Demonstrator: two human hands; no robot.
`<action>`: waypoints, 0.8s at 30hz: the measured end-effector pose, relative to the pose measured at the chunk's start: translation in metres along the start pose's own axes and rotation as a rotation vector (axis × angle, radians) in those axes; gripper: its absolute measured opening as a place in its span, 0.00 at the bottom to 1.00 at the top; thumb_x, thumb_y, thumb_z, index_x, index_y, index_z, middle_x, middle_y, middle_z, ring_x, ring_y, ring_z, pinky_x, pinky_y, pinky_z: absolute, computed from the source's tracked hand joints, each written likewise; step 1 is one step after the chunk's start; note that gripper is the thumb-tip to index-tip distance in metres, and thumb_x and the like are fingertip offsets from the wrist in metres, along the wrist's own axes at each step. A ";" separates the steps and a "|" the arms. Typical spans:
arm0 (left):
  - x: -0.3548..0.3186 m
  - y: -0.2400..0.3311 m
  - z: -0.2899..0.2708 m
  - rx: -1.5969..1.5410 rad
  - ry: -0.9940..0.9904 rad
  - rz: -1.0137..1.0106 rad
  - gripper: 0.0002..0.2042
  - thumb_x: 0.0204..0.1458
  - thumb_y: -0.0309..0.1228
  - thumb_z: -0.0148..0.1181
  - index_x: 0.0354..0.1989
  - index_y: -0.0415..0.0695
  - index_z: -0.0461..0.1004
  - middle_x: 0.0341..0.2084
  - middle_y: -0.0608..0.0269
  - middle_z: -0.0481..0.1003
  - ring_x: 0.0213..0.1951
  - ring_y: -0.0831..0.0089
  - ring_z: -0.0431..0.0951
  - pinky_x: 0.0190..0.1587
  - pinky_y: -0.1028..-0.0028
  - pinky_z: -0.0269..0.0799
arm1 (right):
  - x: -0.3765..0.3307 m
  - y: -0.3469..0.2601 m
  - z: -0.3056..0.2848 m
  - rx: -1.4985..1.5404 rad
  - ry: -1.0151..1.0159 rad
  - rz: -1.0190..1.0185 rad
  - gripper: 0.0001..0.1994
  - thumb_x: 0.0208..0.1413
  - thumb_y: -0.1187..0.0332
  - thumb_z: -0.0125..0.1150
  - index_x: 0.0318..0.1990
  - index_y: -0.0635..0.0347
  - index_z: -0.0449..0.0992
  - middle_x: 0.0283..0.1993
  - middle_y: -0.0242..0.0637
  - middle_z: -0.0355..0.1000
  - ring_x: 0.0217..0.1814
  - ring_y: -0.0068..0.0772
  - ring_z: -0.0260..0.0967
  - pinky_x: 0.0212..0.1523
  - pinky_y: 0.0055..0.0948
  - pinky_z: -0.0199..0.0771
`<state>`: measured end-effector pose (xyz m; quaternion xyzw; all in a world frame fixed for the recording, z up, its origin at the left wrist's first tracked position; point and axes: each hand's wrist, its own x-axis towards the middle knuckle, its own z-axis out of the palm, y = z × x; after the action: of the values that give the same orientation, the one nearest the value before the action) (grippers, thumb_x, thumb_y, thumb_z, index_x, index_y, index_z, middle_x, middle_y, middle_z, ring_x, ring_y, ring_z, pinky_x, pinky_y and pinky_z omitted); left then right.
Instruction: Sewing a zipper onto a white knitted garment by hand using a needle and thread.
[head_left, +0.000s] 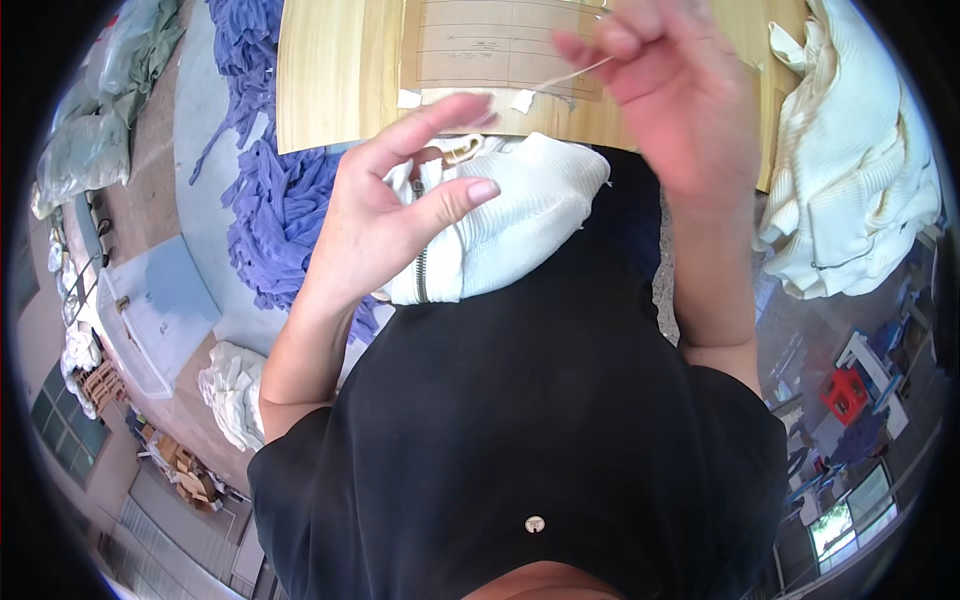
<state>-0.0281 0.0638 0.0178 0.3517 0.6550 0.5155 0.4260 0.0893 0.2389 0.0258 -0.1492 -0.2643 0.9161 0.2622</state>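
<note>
A white ribbed knit garment (530, 205) with a metal zipper (421, 265) lies bunched in my lap, against the board's near edge. My left hand (375, 215) is at its left side, thumb and index finger spread apart with nothing between them; its other fingers are mostly hidden. My right hand (690, 110) is raised over the board on the right and smeared by motion. Its fingertips pinch a thin pale thread (575, 74), which slants down left to a small white tag (523, 100) above the board.
The wooden board (340, 75) bears a brown printed sheet (480, 45) and a second small white tag (409, 99). Purple fabric strips (275, 215) heap at left. More white knit garments (850, 170) pile at right; another white bundle (232, 390) lies lower left.
</note>
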 end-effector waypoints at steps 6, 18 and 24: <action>-0.003 0.001 -0.006 0.147 -0.027 -0.076 0.24 0.41 0.26 0.64 0.50 0.39 0.68 0.41 0.62 0.74 0.41 0.78 0.70 0.48 0.77 0.62 | 0.029 -0.009 -0.038 0.729 -0.630 -0.066 0.15 0.63 0.63 0.37 0.26 0.56 0.63 0.21 0.27 0.59 0.19 0.19 0.60 0.34 0.30 0.73; -0.008 0.002 -0.008 0.010 -0.053 -0.100 0.02 0.47 0.22 0.58 0.26 0.35 0.75 0.23 0.65 0.74 0.29 0.81 0.71 0.36 0.81 0.66 | 0.009 -0.030 0.003 -0.215 0.323 -0.398 0.06 0.60 0.69 0.40 0.35 0.58 0.64 0.21 0.27 0.60 0.23 0.23 0.62 0.39 0.34 0.72; -0.010 0.004 -0.015 0.110 -0.078 0.029 0.18 0.39 0.21 0.64 0.43 0.39 0.72 0.39 0.64 0.73 0.39 0.76 0.71 0.41 0.79 0.64 | 0.025 -0.026 -0.046 -0.814 -0.433 -0.305 0.04 0.53 0.72 0.53 0.29 0.60 0.71 0.24 0.28 0.69 0.26 0.15 0.66 0.26 0.16 0.63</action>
<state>-0.0378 0.0505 0.0252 0.4036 0.6603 0.4708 0.4236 0.0981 0.2899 -0.0006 -0.0053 -0.6683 0.6996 0.2529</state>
